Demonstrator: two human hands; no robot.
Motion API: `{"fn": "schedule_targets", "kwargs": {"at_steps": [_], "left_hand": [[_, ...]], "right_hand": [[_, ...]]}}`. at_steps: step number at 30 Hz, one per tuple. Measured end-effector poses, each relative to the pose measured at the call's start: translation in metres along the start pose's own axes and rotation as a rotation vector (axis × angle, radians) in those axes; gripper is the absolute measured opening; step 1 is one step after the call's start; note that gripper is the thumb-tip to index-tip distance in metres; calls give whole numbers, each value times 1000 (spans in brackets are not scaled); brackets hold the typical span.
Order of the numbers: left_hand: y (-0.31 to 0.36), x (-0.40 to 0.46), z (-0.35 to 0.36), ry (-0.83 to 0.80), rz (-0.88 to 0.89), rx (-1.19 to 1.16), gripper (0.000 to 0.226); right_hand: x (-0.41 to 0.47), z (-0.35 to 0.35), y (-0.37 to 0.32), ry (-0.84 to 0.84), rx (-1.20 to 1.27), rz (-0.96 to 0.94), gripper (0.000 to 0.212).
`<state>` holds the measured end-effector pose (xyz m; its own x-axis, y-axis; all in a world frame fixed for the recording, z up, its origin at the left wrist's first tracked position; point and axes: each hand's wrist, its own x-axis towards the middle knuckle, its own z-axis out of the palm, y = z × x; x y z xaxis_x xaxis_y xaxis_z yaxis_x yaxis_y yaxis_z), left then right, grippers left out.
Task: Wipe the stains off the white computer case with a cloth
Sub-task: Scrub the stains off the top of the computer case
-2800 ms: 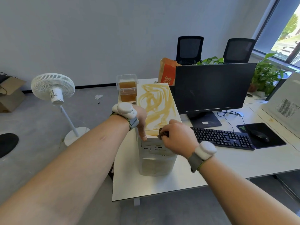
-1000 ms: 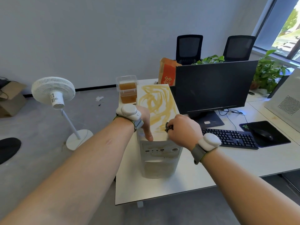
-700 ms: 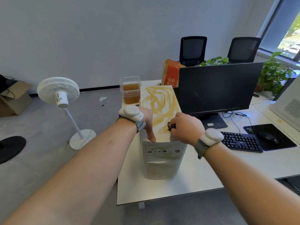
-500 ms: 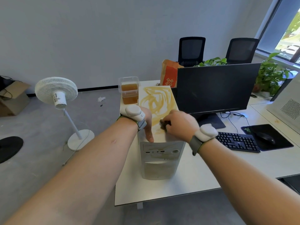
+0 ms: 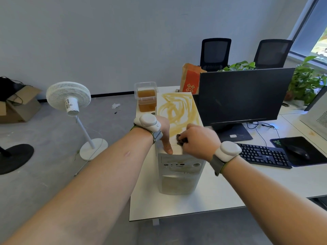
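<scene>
Standing upright — white computer case (image 5: 178, 175), front nearest.

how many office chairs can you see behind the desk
2. One black office chair stands behind the orange paper bag; the other is to its right, behind the monitor. Their lower parts are hidden, and the monitor could be hiding more.

Cloth (image 5: 180, 139): a dark wad, mostly covered by the right hand (image 5: 199, 141); weave and extent indiscernible.
Left hand (image 5: 163, 131): fingers behind the case's (image 5: 178, 175) left side, only the thumb visible.
Front-panel ports: too small to identify.
Second case (image 5: 316, 114): cropped by the right edge.
</scene>
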<state>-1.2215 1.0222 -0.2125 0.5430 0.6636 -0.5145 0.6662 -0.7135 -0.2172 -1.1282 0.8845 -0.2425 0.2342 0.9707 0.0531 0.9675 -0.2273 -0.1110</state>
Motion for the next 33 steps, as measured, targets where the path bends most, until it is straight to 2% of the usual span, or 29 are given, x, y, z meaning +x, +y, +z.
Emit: {"fn": "schedule_targets", "kwargs": {"at_steps": [2, 3, 5, 7, 8, 10, 13, 15, 17, 20, 22, 24, 26, 29, 31, 33], "left_hand": [[-3, 1, 1, 0, 66, -17, 71], [-6, 1, 2, 21, 73, -49, 72], [-10, 4, 10, 49, 82, -85, 72], [-13, 8, 15, 97, 116, -104, 71], [-15, 10, 17, 118, 135, -115, 71], [-19, 12, 20, 97, 155, -137, 71], [-26, 11, 21, 92, 182, -174, 73], [-30, 10, 21, 98, 179, -164, 74], [-35, 9, 19, 93, 174, -153, 74], [-38, 7, 18, 86, 187, -187, 74], [-39, 8, 20, 94, 182, -195, 73], [-39, 8, 22, 104, 183, -200, 71], [-39, 8, 22, 105, 184, -215, 70], [-42, 8, 23, 89, 188, -232, 70], [-43, 9, 24, 94, 184, -232, 71], [-42, 10, 23, 107, 176, -235, 72]], "right_hand": [[4, -5, 2, 20, 8, 144, 24], [4, -6, 1, 67, 25, 155, 24], [0, 1, -3, 164, 121, 10, 27], [-9, 11, -13, 104, 162, -177, 28], [-12, 15, -16, 74, 127, -205, 27], [-10, 15, -12, 88, 63, -110, 27], [-7, 6, 4, 164, 22, 154, 26], [-11, 8, 8, 198, -4, 226, 23], [-16, 19, -2, 195, -22, 149, 22], [-20, 19, -17, 105, 101, -70, 26], [-16, 13, -16, 120, 230, -3, 26], [-12, 19, -12, 202, 206, 120, 25], [-12, 22, -14, 173, 113, 71, 26], [-5, 6, -21, 49, 219, 3, 33], [2, 3, -24, 113, 260, 25, 33], [5, 7, -36, 87, 215, -16, 30]]}}
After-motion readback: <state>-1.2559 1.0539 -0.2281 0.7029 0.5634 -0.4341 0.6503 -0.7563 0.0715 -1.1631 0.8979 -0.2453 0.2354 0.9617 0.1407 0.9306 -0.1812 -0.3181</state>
